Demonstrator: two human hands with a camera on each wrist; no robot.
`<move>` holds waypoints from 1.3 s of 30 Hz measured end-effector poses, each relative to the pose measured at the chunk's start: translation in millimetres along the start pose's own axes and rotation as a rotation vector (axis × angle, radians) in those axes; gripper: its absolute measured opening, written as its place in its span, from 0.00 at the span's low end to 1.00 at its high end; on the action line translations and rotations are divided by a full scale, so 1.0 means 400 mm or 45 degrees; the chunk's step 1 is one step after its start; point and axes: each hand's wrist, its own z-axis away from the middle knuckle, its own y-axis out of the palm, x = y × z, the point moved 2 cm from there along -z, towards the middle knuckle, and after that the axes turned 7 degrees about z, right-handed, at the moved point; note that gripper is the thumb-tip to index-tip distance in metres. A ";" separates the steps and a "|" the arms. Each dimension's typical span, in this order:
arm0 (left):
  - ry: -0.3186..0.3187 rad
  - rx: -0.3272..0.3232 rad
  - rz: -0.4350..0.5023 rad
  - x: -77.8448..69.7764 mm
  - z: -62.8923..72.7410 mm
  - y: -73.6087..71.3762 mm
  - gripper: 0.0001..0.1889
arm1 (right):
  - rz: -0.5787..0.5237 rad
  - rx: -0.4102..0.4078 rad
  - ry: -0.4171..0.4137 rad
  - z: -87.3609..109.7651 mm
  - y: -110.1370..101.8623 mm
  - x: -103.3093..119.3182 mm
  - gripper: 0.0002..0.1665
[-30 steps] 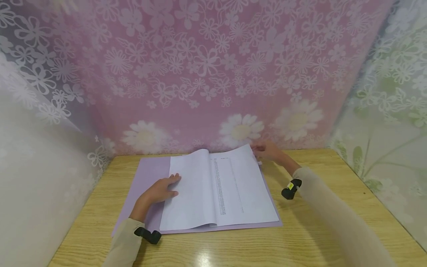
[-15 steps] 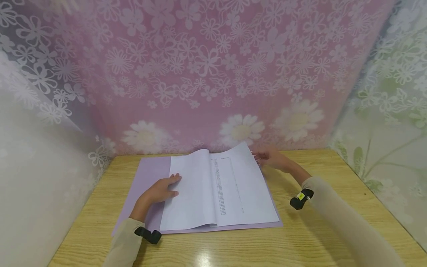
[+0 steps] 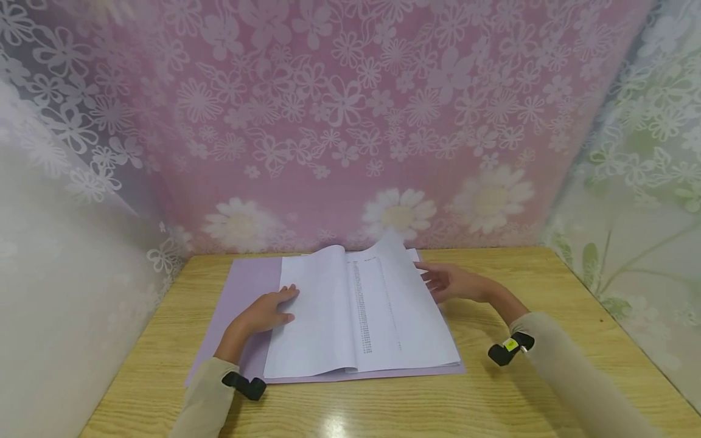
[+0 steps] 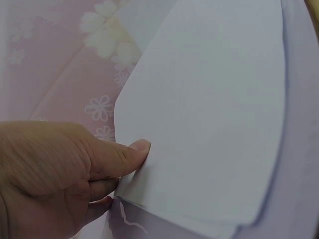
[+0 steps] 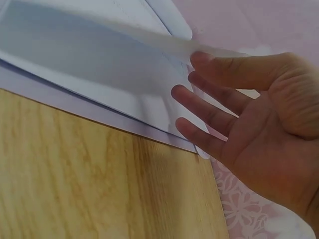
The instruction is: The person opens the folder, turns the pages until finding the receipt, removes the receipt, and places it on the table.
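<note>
A purple folder [image 3: 254, 274] lies open on the table with white sheets inside. My left hand [image 3: 266, 313] rests on the blank left page [image 3: 314, 310], fingers extended. In the left wrist view its thumb [image 4: 134, 155] lies on the paper, while some of the other fingertips are hidden. My right hand [image 3: 457, 284] is at the right edge of the printed right page [image 3: 383, 310], whose far corner curls upward. In the right wrist view the thumb tip touches the lifted sheet [image 5: 179, 46], with the other fingers [image 5: 205, 107] spread apart below it.
The wooden table [image 3: 350, 410] extends in front of the folder and to both sides. A pink floral backdrop [image 3: 350, 134] stands right behind it, with pale floral panels at left and right. Each wrist wears a small black camera [image 3: 243, 385].
My right hand has come down and nearer along the right page's edge, away from the far corner. That corner has curled further to the left. My left hand stays in place.
</note>
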 end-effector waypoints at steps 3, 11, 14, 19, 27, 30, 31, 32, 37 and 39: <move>-0.010 -0.005 0.007 -0.005 0.002 0.000 0.33 | -0.048 0.036 -0.020 0.008 0.015 -0.001 0.58; -0.023 -0.001 0.022 -0.006 0.004 0.001 0.33 | -0.080 0.083 -0.059 0.014 0.048 -0.002 0.67; -0.021 0.001 0.022 -0.008 0.005 0.000 0.33 | -0.094 0.080 -0.104 0.011 0.057 0.008 0.67; -0.031 -0.001 0.015 -0.005 0.003 0.001 0.33 | -0.103 0.052 -0.190 0.000 0.071 0.031 0.66; -0.021 -0.006 0.015 0.000 0.000 0.000 0.33 | -0.017 0.009 -0.198 -0.032 0.090 0.068 0.66; -0.006 -0.017 0.022 0.003 -0.002 0.000 0.32 | 0.019 0.016 -0.191 -0.046 0.099 0.083 0.67; -0.001 -0.024 0.021 0.004 -0.002 0.000 0.32 | 0.029 0.020 -0.189 -0.049 0.103 0.087 0.67; 0.009 -0.033 0.018 0.005 -0.003 0.000 0.31 | 0.038 0.020 -0.183 -0.052 0.108 0.090 0.68; 0.093 -0.149 -0.010 -0.003 -0.009 0.003 0.27 | 0.081 0.026 -0.173 -0.062 0.129 0.098 0.68; 0.118 -0.212 0.012 -0.017 -0.010 0.006 0.27 | 0.096 0.026 -0.169 -0.064 0.136 0.100 0.67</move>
